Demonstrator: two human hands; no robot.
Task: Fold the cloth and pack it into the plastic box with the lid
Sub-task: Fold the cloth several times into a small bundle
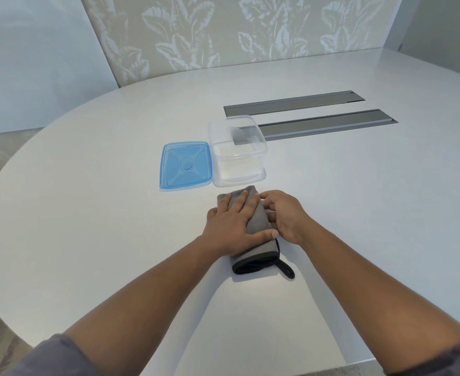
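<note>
A grey cloth (pixel 257 217) with black edging and a black loop lies folded into a narrow strip on the white table (pixel 87 213). My left hand (pixel 230 226) presses flat on top of it, fingers spread. My right hand (pixel 284 215) rests against the strip's right side, fingers curled onto the cloth's far end. Just beyond the cloth stands the clear plastic box (pixel 237 151), uncovered and with nothing inside. Its blue lid (pixel 186 165) lies flat on the table to the left of the box.
Two long grey cable slots (pixel 326 126) are set into the table behind and to the right of the box. The rounded table edge curves along the left. A leaf-patterned wall stands behind the table.
</note>
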